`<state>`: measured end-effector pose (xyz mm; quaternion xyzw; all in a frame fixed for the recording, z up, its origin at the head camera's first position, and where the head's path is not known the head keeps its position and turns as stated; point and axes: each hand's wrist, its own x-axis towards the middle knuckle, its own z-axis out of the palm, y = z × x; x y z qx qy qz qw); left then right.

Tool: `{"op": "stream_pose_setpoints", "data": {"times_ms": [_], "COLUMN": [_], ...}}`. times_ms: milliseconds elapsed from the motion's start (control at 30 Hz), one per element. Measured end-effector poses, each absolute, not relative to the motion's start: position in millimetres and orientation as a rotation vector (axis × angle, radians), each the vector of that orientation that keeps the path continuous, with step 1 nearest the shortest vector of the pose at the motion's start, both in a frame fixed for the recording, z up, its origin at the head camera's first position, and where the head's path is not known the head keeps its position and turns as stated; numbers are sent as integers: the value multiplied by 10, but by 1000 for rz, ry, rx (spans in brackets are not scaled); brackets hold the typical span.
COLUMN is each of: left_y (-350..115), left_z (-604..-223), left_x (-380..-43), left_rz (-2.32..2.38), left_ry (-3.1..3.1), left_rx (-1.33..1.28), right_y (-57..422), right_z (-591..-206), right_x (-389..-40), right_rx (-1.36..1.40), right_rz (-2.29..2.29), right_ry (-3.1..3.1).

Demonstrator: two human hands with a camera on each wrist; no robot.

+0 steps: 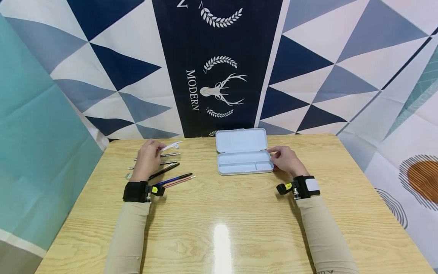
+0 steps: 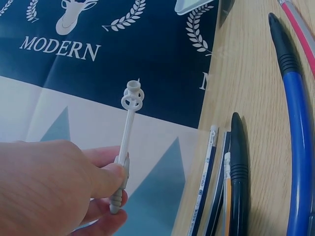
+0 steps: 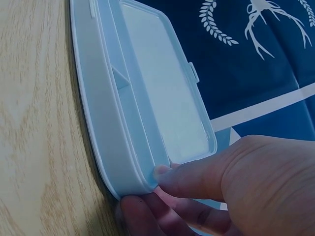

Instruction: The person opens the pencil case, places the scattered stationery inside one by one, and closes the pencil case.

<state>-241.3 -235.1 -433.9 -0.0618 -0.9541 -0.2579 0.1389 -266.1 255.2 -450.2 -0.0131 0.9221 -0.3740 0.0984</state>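
Observation:
My left hand (image 1: pixel 146 160) pinches a white plastic drawing compass (image 2: pixel 127 137) between thumb and fingers, raised above the table at the left; its ringed end points away. Beneath and beside that hand lie a black pen (image 2: pixel 238 172), a blue pen (image 2: pixel 298 132), a pink pencil (image 1: pixel 180 182) and several pencils (image 2: pixel 203 182). A pale blue pencil case (image 1: pixel 236 168) lies with its lid up at the table's back, its divided compartments bare. My right hand (image 1: pixel 289 160) grips the case's right end, thumb on the rim and fingers against the outer side.
The wooden table (image 1: pixel 191 224) reaches a patterned cloth (image 1: pixel 219 76) hanging behind its back edge. A small clear piece (image 1: pixel 128 176) lies left of the left wrist, partly hidden. Each wrist wears a black camera strap.

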Motion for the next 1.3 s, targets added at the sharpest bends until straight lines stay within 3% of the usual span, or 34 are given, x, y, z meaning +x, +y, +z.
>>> {"op": "stream_pose_setpoints", "data": {"times_ms": [1300], "left_y": [-2056], "left_z": [-4376], "left_x": [-2486], "left_rz": [-704], "left_ry": [-2732], "left_rx": [-359], "right_y": [2546], "right_z": [-4490], "right_x": [-2644], "right_rx": [-45], "right_rz": [-1122], "right_ry": [2717]}}
